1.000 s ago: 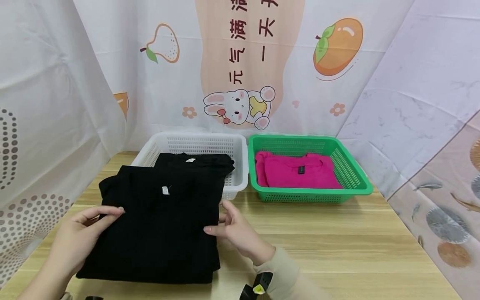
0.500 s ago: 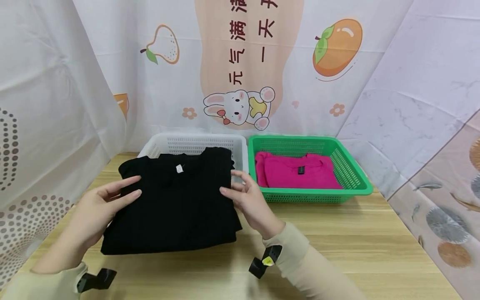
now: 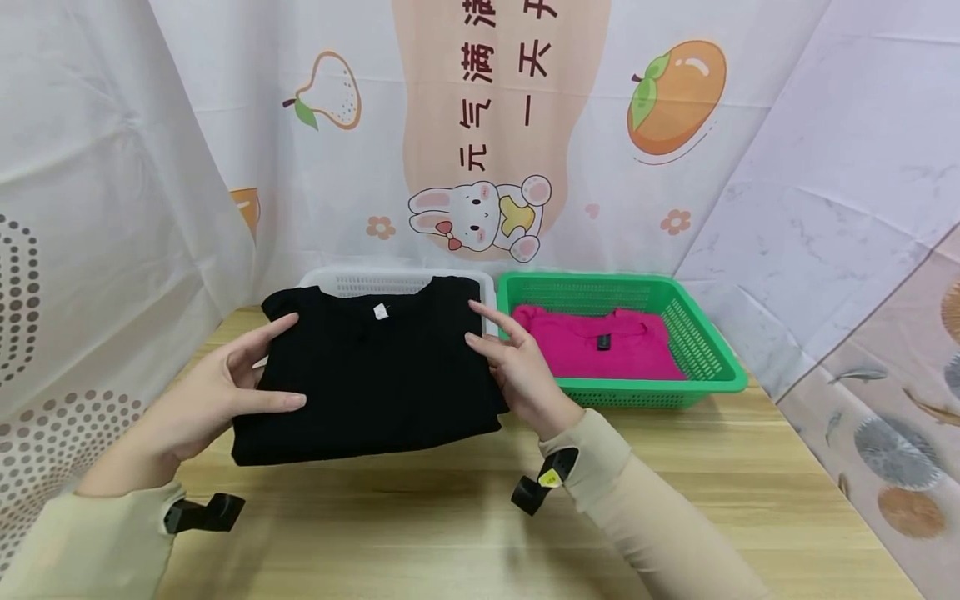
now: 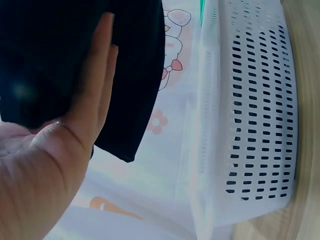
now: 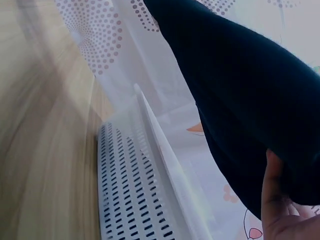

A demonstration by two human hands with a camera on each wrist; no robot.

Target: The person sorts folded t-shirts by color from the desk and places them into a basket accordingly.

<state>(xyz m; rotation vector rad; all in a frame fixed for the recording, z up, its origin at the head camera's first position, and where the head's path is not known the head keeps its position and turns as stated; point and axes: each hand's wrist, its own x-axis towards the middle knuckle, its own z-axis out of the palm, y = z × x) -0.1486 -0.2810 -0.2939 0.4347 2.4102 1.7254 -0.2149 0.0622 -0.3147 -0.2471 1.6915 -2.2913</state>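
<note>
A folded black shirt (image 3: 375,375) with a white neck label is held up in front of and over the white basket (image 4: 295,150). At its left side my left hand (image 3: 213,392) grips the edge, the thumb lying on top. My right hand (image 3: 528,375) holds the opposite edge, with some fingers hidden behind the cloth. In both wrist views the shirt's underside hangs above the basket's rim, apart from it. Only part of the basket's rim shows behind the shirt in the head view, and its inside is hidden there.
To the right of the white basket stands a green basket (image 3: 630,393) holding a folded pink shirt (image 3: 592,362). Both baskets are on a wooden table (image 3: 675,500). Printed curtains (image 3: 570,217) hang close behind and at both sides.
Both hands have lifted the folded black shirt off the table and carried it forward and slightly right. It now covers most of the white basket and the black garment seen inside it earlier.
</note>
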